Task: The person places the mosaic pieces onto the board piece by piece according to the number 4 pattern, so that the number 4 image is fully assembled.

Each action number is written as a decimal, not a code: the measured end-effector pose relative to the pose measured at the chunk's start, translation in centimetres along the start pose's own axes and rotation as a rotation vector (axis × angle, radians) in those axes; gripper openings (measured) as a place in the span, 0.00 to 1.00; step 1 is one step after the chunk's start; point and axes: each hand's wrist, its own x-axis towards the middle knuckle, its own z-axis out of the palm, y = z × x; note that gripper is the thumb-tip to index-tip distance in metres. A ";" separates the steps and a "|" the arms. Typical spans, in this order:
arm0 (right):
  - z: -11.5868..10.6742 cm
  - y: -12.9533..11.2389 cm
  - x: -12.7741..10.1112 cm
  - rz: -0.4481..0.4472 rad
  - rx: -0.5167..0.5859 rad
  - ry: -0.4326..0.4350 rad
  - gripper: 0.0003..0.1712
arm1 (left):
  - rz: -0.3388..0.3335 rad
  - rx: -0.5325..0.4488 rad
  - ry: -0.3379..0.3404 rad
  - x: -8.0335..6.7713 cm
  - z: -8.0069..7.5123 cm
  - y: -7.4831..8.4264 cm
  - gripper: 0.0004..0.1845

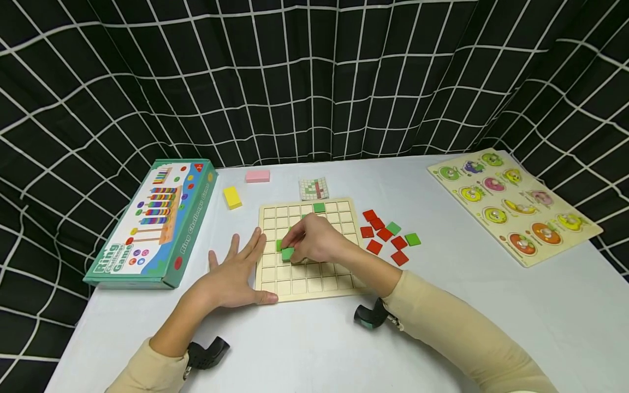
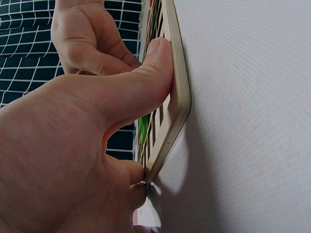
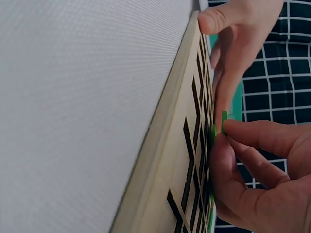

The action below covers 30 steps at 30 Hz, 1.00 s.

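A pale wooden grid board (image 1: 300,286) lies flat in the middle of the table. My left hand (image 1: 233,278) spreads its straight fingers over the board's left edge, with the thumb on the near left corner. Over the left part of the grid, my right hand (image 1: 318,240) pinches a green square tile (image 1: 287,254) between thumb and fingertips. That tile (image 3: 224,121) stands just off the board's face in the right wrist view. A second green tile (image 1: 278,245) sits beside it on the grid, and another green tile (image 1: 319,207) lies near the far edge. My right hand hides part of the grid.
Several loose red tiles (image 1: 374,247) and two green ones, including one green tile (image 1: 413,239), lie right of the board. Behind it is a patterned card (image 1: 314,189). Yellow (image 1: 232,197) and pink (image 1: 257,176) blocks, a game box (image 1: 147,224) and a fruit puzzle board (image 1: 516,207) stand around.
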 end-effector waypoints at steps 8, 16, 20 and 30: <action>0.5 -0.2 0.2 -0.009 -0.014 -0.005 0.17 | -0.002 0.012 -0.001 0.0 -0.1 0.0 0.71; 0.8 -0.5 0.2 -0.038 -0.043 -0.014 0.17 | 0.004 0.008 0.001 0.0 -0.1 -0.1 0.71; 0.9 -0.5 0.3 -0.051 -0.052 -0.018 0.17 | 0.005 0.007 0.000 0.0 -0.1 -0.1 0.71; 1.2 -0.6 0.2 -0.041 -0.065 -0.018 0.17 | -0.003 0.030 0.004 0.0 -0.1 -0.1 0.71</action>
